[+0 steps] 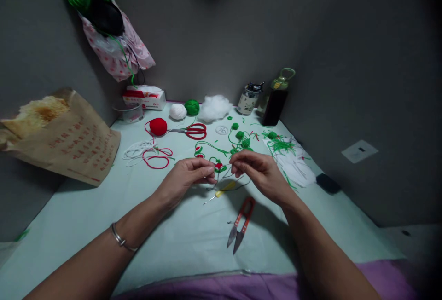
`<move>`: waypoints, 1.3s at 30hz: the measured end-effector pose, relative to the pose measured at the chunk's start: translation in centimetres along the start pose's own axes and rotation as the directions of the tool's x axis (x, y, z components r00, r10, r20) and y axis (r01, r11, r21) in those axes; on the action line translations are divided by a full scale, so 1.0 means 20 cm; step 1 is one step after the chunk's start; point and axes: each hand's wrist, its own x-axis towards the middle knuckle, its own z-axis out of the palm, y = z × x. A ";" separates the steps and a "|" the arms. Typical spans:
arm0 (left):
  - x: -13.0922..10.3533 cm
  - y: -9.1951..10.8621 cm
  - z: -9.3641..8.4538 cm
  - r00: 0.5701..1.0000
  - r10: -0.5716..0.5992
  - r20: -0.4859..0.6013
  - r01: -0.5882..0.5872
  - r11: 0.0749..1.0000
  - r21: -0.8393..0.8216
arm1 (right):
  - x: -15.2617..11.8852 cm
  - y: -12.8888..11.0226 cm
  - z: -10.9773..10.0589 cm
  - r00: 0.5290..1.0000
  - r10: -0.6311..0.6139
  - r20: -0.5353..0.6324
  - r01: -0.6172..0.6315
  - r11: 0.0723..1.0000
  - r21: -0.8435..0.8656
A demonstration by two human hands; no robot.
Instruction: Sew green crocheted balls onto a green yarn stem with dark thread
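My left hand (196, 171) pinches the edge of a small crocheted piece (219, 167) with a red middle and white and green around it. To its right, my right hand (253, 169) is closed at the fingertips, where a thin dark green yarn strand (238, 189) leads from the piece. That strand loops loosely below both hands. Under them lies a crochet hook (225, 189) with a yellow handle. Orange-handled thread snips (242, 222) rest nearer to me, blades pointing my way. Behind the hands are small red, white and green crocheted pieces (199, 152).
Red scissors (195, 131), a red yarn ball (158, 126), white stuffing (214, 108) and green crocheted balls (240, 135) lie farther back. A paper bag (79, 139) stands left. A bottle (276, 100) and a cup (247, 100) stand by the wall; yarn scraps (281, 145) lie right.
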 end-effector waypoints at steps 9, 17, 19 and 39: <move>-0.01 0.00 -0.01 0.996 -0.019 0.082 0.019 1.000 -0.008 | 0.00 -0.01 0.00 0.999 -0.021 0.041 0.021 1.000 -0.018; 0.00 -0.02 0.01 0.998 -0.013 0.058 0.014 1.000 -0.022 | 0.02 0.01 0.05 0.985 -0.174 -0.013 0.169 0.968 -0.183; 0.00 -0.02 0.02 0.999 -0.006 0.034 0.007 0.999 -0.034 | 0.02 0.01 0.07 0.961 -0.273 -0.041 0.250 0.925 -0.287; -0.01 -0.01 0.02 0.977 0.212 -0.029 -0.186 0.909 0.373 | -0.09 -0.17 0.20 0.853 -0.522 -0.021 0.488 0.809 -0.327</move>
